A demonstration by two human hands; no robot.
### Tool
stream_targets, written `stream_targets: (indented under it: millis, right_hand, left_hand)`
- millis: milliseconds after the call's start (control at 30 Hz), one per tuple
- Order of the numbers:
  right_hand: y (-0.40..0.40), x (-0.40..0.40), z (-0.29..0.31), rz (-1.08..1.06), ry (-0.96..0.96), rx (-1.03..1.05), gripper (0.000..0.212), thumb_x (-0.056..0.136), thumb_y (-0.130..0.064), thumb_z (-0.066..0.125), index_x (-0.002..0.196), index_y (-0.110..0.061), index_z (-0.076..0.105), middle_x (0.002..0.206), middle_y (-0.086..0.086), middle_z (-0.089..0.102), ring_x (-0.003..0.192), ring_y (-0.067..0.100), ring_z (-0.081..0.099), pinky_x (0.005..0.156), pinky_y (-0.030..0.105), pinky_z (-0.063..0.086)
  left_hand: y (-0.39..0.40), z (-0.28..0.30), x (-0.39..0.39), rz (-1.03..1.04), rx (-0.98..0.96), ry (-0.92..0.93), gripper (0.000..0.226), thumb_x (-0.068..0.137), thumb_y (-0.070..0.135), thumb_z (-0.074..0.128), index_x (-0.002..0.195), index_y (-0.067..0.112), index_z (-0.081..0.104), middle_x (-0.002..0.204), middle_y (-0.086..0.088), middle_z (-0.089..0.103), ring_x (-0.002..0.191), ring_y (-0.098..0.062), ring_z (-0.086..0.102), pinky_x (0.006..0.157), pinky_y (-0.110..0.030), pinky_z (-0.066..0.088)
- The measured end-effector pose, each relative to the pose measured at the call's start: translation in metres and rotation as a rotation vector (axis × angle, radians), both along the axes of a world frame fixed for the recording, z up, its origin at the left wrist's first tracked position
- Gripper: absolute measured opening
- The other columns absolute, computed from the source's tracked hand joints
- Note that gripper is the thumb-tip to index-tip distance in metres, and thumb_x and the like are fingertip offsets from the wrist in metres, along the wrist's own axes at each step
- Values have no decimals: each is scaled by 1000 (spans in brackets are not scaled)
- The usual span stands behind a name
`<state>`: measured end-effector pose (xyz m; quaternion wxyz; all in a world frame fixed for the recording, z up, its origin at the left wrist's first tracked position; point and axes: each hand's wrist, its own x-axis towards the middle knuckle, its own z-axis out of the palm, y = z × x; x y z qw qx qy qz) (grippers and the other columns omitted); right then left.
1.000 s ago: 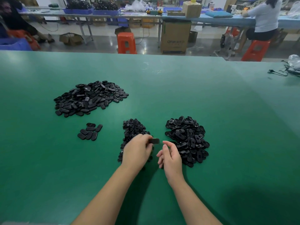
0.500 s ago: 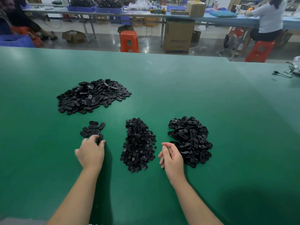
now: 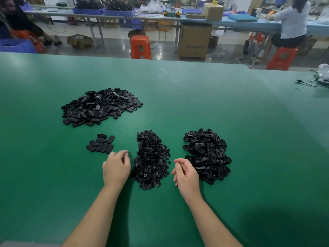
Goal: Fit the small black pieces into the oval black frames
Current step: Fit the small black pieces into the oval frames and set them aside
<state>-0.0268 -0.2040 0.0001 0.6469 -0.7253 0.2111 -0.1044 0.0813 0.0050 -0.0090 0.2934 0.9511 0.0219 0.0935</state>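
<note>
The left hand (image 3: pixel 116 169) hovers over the desk (image 3: pixel 195 104) between the small group of finished ovals (image 3: pixel 101 146) and the pile of small black pieces (image 3: pixel 151 160); its grip is loose, fingers curled downward and blurred at the tips, and nothing can be seen in it; half a second ago that hand rested at the near edge of the small group, and a second ago it held a dark piece over the middle pile, so it has come back toward the centre with its grip apparently empty. The right hand (image 3: pixel 186 172) has kept its place between the middle pile and the pile of oval black frames (image 3: pixel 207 155); its palm faces left, fingers gently bent, grip relaxed and holding nothing. The small group holds about ten ovals lying flat, touching one another; behind it, farther off on the left, lies the large heap of black ovals (image 3: pixel 99 106). All three piles look unchanged from the earlier pictures. Beyond the desk stand an orange stool (image 3: pixel 140 47) and a cardboard box (image 3: pixel 194 41); a seated person (image 3: pixel 292 24) works at a far bench on the right.
</note>
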Motion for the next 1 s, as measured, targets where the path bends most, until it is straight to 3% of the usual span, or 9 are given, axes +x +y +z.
stream_targets:
  millis: [133,233,367,467,567,633,700,900,1000]
  right_hand:
    - [1,0,-3,14,5,-70,23,104,-14,52,96,-28,67,75,-1,67,56,8,51,54,31,42]
    - [4,1,-1,46,19,-236,20,103,-15,52,99,-27,68,83,-2,65,60,8,52,58,25,43]
    - [-7,2,10,112,-10,-827,20,104,-18,52,113,-16,69,105,-6,62,68,6,59,62,22,51]
    - [-29,14,25,161,185,-1086,24,105,-22,49,124,-16,62,122,-2,56,77,16,67,66,26,56]
    - [-48,26,35,272,422,-1292,18,100,-14,52,118,-15,54,122,1,53,74,23,61,58,30,43]
    - [-55,29,39,359,486,-1366,19,94,-5,55,110,-14,53,115,3,54,69,23,52,49,29,30]
    - [-58,31,39,427,507,-1415,24,88,0,57,107,-14,53,111,4,55,74,24,57,47,29,23]
    - [-62,38,37,407,467,-1424,33,88,2,58,116,-13,49,108,3,58,70,22,48,46,28,21]
    - [-64,43,40,417,464,-1397,24,95,-4,56,117,-13,52,112,4,58,74,25,49,51,29,30]
  left_hand:
    - [-9,-6,-11,-12,49,-3,26,98,24,52,111,25,75,96,1,61,98,-21,55,92,-40,34]
    - [-5,-9,-12,-73,42,3,27,97,19,53,111,23,75,96,3,59,99,-19,54,92,-40,34]
    - [-7,-10,-15,-165,80,-26,26,92,15,57,111,22,74,92,6,58,93,-17,54,88,-38,37]
    - [-5,-10,-13,-164,60,-33,21,94,19,60,108,23,75,88,7,58,89,-16,55,85,-36,37]
    - [-3,-12,-10,-156,19,-26,20,96,24,60,107,25,77,87,9,58,86,-14,55,82,-34,34]
    - [-3,-12,-9,-151,2,-21,19,97,26,60,106,26,77,85,13,57,85,-11,54,82,-32,32]
    - [-3,-13,-8,-145,-18,-17,17,96,27,62,103,28,77,84,16,56,83,-8,53,83,-32,31]
    - [-2,-14,-7,-143,-45,-7,12,95,29,64,96,30,76,83,19,56,81,-6,54,85,-31,31]
    - [-2,-14,-7,-144,-45,-20,10,94,30,65,92,30,75,82,20,55,80,-8,53,85,-32,32]
